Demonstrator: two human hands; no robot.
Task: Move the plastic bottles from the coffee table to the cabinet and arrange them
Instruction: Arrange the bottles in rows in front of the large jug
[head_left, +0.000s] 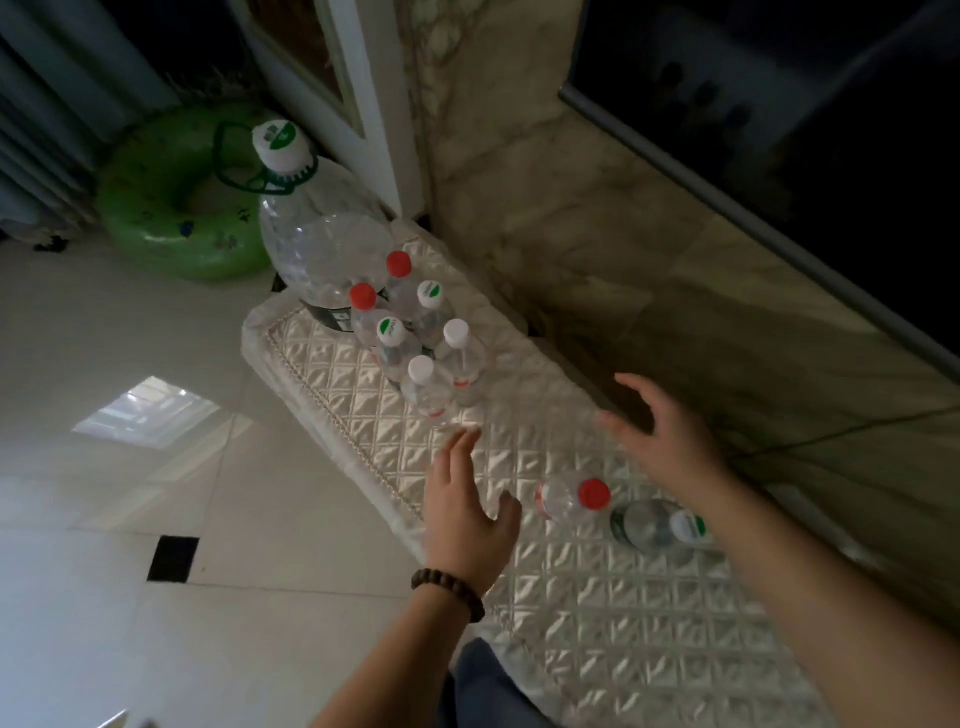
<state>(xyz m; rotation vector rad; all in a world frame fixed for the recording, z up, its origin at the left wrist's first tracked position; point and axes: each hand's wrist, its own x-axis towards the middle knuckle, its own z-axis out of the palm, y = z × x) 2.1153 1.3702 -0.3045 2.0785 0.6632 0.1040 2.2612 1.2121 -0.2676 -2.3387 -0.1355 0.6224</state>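
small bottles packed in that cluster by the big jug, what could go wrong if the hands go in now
1. The small bottles stand upright and tightly packed; the open left hand or right hand could nudge one and topple its neighbours.
2. The red-capped bottle and green-labelled bottle stand nearer, under the right forearm, which could knock them over.
3. The quilted cover looks slick and uneven, so bumped bottles may slide or roll off.

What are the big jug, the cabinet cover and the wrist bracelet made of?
Big jug: clear glossy plastic, see-through dimpled wall. Cabinet cover: probably quilted satin-like fabric, shiny stitched diamonds. Bracelet: dark matte round beads, probably wood.
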